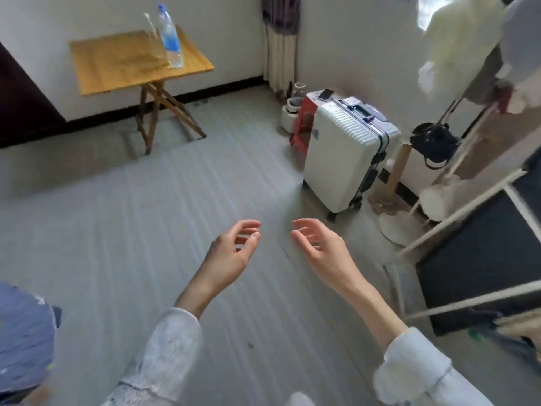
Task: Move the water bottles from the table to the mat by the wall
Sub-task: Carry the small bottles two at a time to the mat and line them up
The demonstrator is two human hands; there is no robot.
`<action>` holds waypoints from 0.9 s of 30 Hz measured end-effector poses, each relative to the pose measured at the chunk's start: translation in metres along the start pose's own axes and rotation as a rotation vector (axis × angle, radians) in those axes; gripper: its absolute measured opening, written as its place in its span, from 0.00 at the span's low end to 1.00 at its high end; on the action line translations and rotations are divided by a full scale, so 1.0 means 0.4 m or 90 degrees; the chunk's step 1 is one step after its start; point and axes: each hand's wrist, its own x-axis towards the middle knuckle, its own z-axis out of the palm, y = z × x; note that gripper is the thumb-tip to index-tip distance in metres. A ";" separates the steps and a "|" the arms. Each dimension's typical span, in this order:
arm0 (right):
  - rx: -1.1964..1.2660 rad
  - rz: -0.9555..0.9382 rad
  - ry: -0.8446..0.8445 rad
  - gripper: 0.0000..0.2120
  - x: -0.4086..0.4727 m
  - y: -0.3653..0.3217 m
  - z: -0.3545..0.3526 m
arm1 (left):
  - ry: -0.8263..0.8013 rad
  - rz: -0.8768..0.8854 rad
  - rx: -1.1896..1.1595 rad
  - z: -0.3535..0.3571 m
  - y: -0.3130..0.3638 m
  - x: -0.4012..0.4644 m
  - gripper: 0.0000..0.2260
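Left hand (234,247) and right hand (317,247): both empty, fingers loosely curled and apart, palms turned toward each other, held out over the bare floor (146,230). Neither touches anything.

Landmark: folding wooden bench (117,63), far side of the room against the wall, well apart from both hands. 1 water bottle (171,39) stands upright on the bench near its right edge, blue label, clear body. A faint 2nd shape sits just left of that bottle (motion blur; cannot tell whether it is another bottle). Right of the bench, along the other wall: a white suitcase (342,153) with a red stool (304,124) behind it. No mat is identifiable in this view.

Judgement: step in hand is the approach to the bench for a pickup. To do it well, close the distance first, then take the bottle around its middle with 1 hand, keeping it upright; it stands close to the bench edge, so a sideways knock could topple it off.
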 end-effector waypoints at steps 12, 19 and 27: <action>0.012 -0.142 -0.171 0.11 0.766 -0.157 0.230 | 0.213 -0.048 -0.005 -0.343 -0.086 0.568 0.07; 0.006 -0.184 -0.218 0.10 1.175 -0.275 0.320 | 0.265 -0.057 -0.014 -0.515 -0.109 0.893 0.08; -0.017 -0.213 -0.243 0.11 1.627 -0.350 0.536 | 0.268 -0.072 -0.014 -0.750 -0.241 1.300 0.09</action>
